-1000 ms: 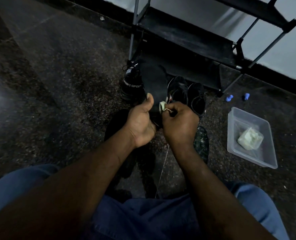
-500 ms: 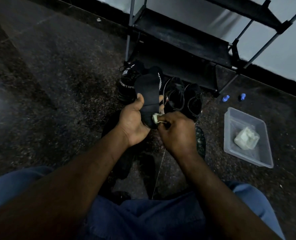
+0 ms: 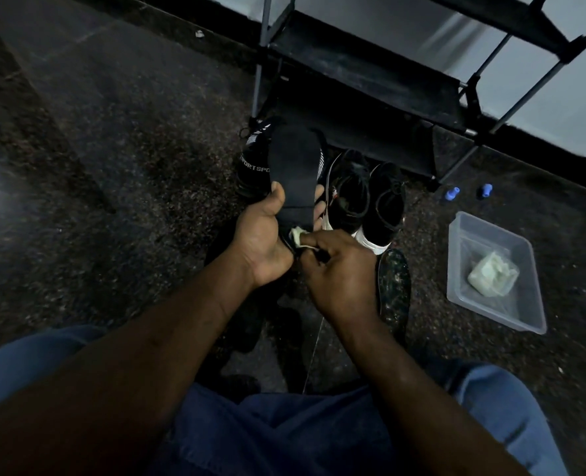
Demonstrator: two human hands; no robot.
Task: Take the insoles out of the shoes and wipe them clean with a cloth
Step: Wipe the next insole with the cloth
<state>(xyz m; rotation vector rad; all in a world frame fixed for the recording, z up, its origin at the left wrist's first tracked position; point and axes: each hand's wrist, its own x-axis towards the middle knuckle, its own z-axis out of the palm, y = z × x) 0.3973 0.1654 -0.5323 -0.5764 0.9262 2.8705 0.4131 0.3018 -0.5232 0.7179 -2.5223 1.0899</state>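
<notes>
Both hands meet just in front of the person's knees. The left hand (image 3: pixel 262 242) is closed around the near end of a black insole (image 3: pixel 295 173), thumb on one edge and fingertips showing past the other, so the insole stands up out of the fist. The right hand (image 3: pixel 339 269) is curled shut on a small pale cloth (image 3: pixel 298 234), pinching it against the insole's lower end, right beside the left palm.

The insole's long axis runs away from the person, its rounded toe end pointing up and toward the shoe rack (image 3: pixel 370 80). The cloth sits at the heel end, so the stroke that matters goes away from the body along that length, and the right hand is the one placed to make it while the left steadies. The insole looks flat, matte and uniformly dark; in this dim light I cannot tell whether any dirt remains on it.

Beyond the hands, black shoes (image 3: pixel 367 197) stand on the floor before the rack. Another insole (image 3: pixel 392 286) lies on the floor beside the right wrist. Farther right, a clear plastic tub (image 3: pixel 532 321) holds a pale wad (image 3: pixel 492 280).
</notes>
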